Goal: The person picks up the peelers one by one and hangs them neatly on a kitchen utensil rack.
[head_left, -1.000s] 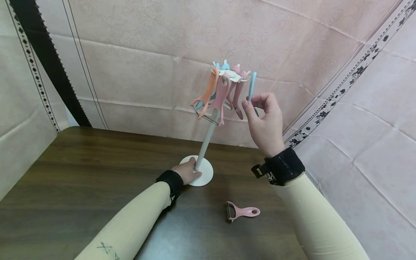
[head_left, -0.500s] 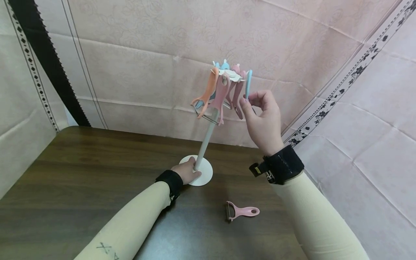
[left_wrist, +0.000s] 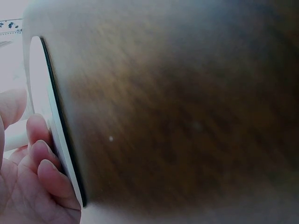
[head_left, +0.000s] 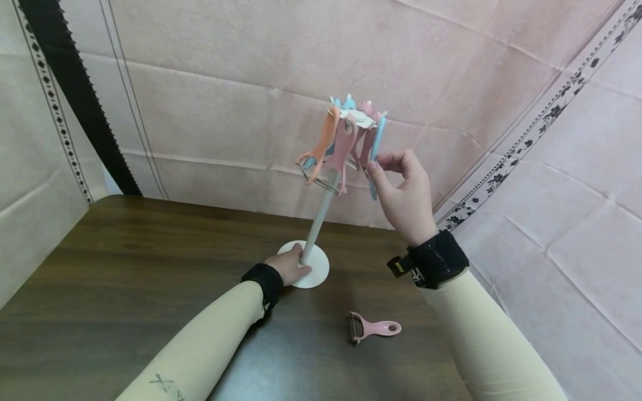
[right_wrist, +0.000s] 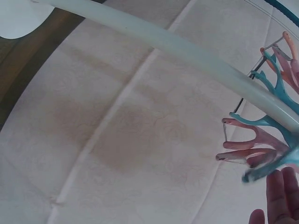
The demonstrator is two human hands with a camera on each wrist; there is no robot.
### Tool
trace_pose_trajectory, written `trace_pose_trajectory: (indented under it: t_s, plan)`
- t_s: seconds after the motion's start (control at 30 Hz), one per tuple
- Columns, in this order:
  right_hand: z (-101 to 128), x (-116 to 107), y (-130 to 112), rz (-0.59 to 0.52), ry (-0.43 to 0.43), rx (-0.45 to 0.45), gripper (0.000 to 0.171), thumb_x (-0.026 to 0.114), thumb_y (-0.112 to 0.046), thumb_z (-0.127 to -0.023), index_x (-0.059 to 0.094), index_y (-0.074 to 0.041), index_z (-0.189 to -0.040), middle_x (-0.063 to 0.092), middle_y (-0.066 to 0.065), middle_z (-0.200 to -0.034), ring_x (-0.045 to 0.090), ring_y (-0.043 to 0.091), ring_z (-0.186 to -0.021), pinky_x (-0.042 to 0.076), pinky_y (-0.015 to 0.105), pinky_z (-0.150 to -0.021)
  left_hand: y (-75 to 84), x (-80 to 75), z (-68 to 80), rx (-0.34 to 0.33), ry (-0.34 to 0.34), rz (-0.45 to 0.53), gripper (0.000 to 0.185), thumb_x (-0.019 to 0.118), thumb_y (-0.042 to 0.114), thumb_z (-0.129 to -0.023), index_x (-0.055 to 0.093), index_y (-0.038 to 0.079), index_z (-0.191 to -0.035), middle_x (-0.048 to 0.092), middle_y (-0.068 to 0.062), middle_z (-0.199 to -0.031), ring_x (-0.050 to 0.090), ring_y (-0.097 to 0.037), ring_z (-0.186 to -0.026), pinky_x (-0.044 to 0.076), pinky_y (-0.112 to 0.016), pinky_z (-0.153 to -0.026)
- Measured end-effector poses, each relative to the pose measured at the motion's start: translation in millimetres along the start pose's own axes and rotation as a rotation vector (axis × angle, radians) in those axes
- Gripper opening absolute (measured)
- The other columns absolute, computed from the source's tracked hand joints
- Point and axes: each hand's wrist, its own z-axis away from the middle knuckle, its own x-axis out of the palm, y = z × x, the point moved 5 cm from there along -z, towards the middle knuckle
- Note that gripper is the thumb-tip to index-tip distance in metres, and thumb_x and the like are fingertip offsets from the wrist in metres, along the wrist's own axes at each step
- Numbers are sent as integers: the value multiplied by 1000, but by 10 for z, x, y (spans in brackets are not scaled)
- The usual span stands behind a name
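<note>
A white rack stand (head_left: 321, 214) with a round base leans slightly on the table. My left hand (head_left: 288, 266) grips the foot of its pole, fingers over the base. Peelers hang from the hooks at the top, among them an orange one (head_left: 326, 136) and a pink one (head_left: 343, 147). On the right side hangs a blue peeler (head_left: 379, 133), tilted, its handle at the hook. My right hand (head_left: 407, 200) is beside that peeler's lower part, thumb and fingertips right at it. In the right wrist view the fingers (right_wrist: 279, 193) are straight and the thumb stands apart.
Another pink peeler (head_left: 383, 328) lies on the brown wooden table (head_left: 165, 278), in front of the stand and between the forearms. Patterned pale cloth (head_left: 210, 128) hangs close behind the table and at both sides.
My right hand has brought the blue peeler left to the rack. The peeler now hangs from a hook with its lower end swung down, and the fingers have loosened. The left hand stays put.
</note>
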Motion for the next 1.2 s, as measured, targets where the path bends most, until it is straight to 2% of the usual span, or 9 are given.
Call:
trace_pose_trajectory:
  t_s: [0.13,0.4,0.53,0.63,0.8,0.87,0.97,1.07,1.2]
  plan:
    - [37,3,231,30,-1,15,23,63,-25,-95,58,-6,-104,63,-1,-104,57,11,-101,40,34,-92,14,-3,6,-1,3,-3,53,65,42,-92,44,9,-127,62,-8,-117,60,-20,-89,45,-41,-77]
    - [328,-29,660,119,-63,125,27,64,-31,-94,57,-9,-109,63,3,-109,56,17,-104,39,40,-90,25,3,20,-13,-1,-12,52,64,41,-92,44,9,-128,62,-7,-118,60,-20,-89,45,-41,-78]
    - [496,-55,898,166,-140,165,29,64,-28,-94,56,-7,-112,61,9,-113,58,24,-106,42,42,-88,14,12,7,-6,3,-7,50,65,41,-92,45,10,-126,63,-7,-116,60,-19,-88,44,-40,-77]
    - [609,-35,1064,189,-300,203,32,66,-25,-93,56,-5,-116,60,12,-115,59,28,-105,45,45,-88,-1,18,-3,8,7,-9,49,64,41,-93,45,10,-125,63,-7,-116,60,-18,-86,45,-39,-76]
    - [971,114,1359,272,-776,295,46,68,-34,-91,57,-4,-123,63,12,-115,60,29,-102,47,47,-87,-22,10,-7,19,19,-7,49,63,40,-93,45,8,-125,63,-8,-117,61,-18,-87,45,-38,-76]
    - [1166,165,1461,289,-927,338,49,68,-37,-90,57,-3,-124,62,12,-116,59,29,-106,46,47,-89,-25,14,-12,21,19,-7,49,63,40,-93,45,8,-125,63,-8,-116,61,-18,-87,46,-39,-76]
    - [1402,208,1581,299,-1021,409,49,69,-37,-89,58,-2,-123,63,12,-116,59,29,-107,45,46,-89,-31,27,-28,26,19,-16,48,63,41,-93,45,9,-125,63,-7,-117,61,-17,-88,45,-38,-76]
    - [1567,230,1672,309,-1031,490,49,72,-34,-87,58,-3,-123,63,8,-110,60,24,-101,46,45,-87,-21,36,-36,26,16,-15,49,62,42,-93,45,10,-125,62,-6,-117,61,-18,-90,45,-38,-77]
    - [1728,269,1728,362,-1080,520,50,76,-32,-83,59,-2,-118,64,5,-101,60,21,-93,47,44,-84,4,32,-18,17,11,-8,49,63,40,-93,44,9,-126,62,-8,-118,61,-19,-91,45,-39,-77]
